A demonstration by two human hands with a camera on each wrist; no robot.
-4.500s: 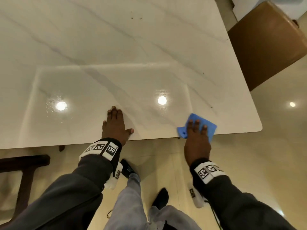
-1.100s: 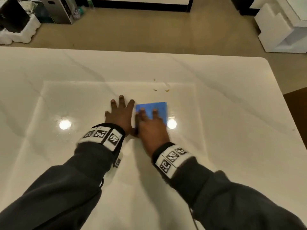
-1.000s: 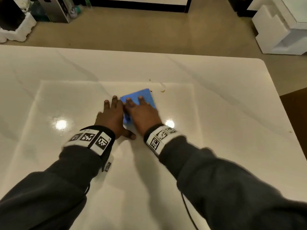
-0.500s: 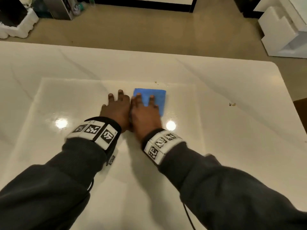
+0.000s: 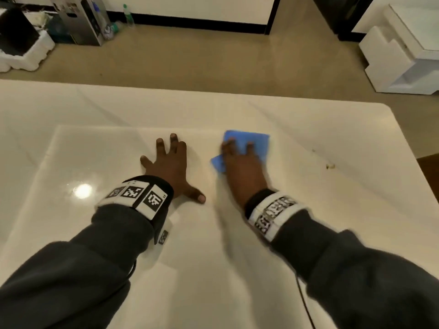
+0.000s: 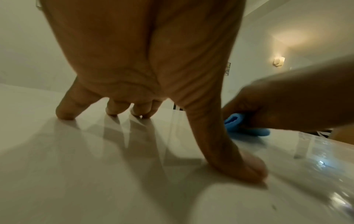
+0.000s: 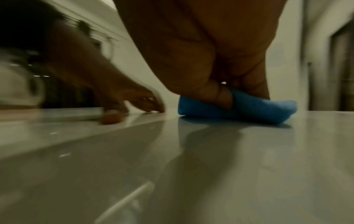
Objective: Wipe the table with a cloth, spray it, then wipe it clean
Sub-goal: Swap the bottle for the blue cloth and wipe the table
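At frame centre, the right hand [image 5: 242,169] presses a folded blue cloth [image 5: 257,140] flat on the pale worktop [image 5: 332,222], fingers straight on top of it. The left hand [image 5: 169,167] braces beside it, fingers spread, holding nothing. Crumbs [image 5: 330,165] lie at right; a good stroke would likely sweep there with even pressure.

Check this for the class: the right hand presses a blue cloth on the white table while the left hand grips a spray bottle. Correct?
Not quite. The left hand holds nothing; the head view shows it resting spread on the table. The right hand does press the blue cloth.
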